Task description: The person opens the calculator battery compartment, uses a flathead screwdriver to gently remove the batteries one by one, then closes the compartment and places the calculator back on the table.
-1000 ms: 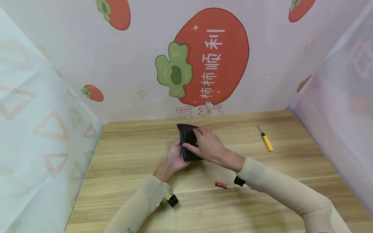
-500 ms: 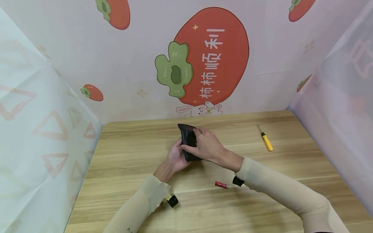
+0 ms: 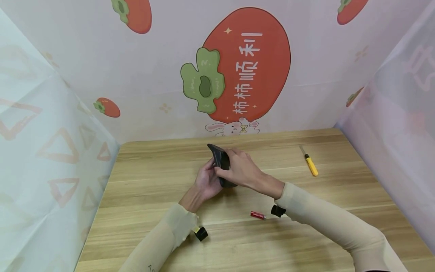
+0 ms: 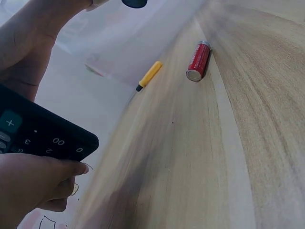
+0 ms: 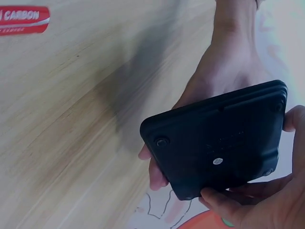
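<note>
Between both hands is a black calculator (image 3: 222, 160), tilted above the table. Its number keys show in the left wrist view, where the left hand (image 4: 33, 183) holds its edge. The back of the calculator (image 5: 219, 143), with round feet and a small pale round spot, faces the right wrist camera. From the far side, the right hand (image 3: 242, 170) grips the calculator by its edges, thumb on the near edge. The left hand (image 3: 207, 183) supports it from beneath and to the left, its palm partly covered by it in the head view.
A red battery (image 3: 258, 215) lies on the wooden table (image 3: 142, 170) in front of the hands. Farther right rests a screwdriver (image 3: 310, 165) with a yellow handle. A printed sheet (image 3: 163, 75) rises behind the table, with side sheets left and right.
The calculator has tipped, so its back shows narrower in the head view. The right hand has turned slightly with it. Battery and screwdriver have stayed put.
</note>
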Demonstrator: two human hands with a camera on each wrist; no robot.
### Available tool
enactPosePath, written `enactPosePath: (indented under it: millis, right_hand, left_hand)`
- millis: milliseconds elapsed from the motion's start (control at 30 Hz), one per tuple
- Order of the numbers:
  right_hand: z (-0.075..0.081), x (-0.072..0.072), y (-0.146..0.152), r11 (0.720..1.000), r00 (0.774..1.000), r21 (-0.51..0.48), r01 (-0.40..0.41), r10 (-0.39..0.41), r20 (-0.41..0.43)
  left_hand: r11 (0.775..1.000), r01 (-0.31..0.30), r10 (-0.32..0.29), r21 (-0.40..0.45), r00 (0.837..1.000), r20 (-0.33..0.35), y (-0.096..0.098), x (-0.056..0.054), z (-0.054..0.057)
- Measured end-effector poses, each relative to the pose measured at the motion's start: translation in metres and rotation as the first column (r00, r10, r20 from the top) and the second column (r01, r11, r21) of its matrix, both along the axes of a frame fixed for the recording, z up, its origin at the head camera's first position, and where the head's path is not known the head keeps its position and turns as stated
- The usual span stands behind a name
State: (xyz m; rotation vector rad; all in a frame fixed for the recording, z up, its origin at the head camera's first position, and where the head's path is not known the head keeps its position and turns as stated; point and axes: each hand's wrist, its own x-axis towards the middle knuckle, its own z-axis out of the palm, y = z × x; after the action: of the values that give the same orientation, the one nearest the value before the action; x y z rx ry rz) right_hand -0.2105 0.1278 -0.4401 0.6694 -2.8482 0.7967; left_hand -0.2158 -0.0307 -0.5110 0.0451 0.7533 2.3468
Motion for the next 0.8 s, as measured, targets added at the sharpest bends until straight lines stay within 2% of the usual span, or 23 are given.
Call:
enactPosePath:
  millis: [233,600,800]
  right_hand:
    - [0.0022,0.0,0.0002,0.998,1.0,-0.059,0.002,0.0,0.03]
    - [0.0014,-0.0022,0.0025,0.995,0.998,-0.099,0.014,-0.007,0.068]
    - [0.0007,-0.0035,0.0062,0.992,0.997,-0.123,0.001,0.008,0.077]
  left_hand:
    - [1.0,0.005,-0.005,0.017,1.0,-0.011,-0.0003,-0.002,0.0006]
    - [0.995,-0.095,0.095,-0.012,0.995,-0.022,0.0027,-0.0041,0.0016]
    - [0.991,-0.123,0.123,-0.044,0.992,0.003,0.0038,-0.0052,0.0013]
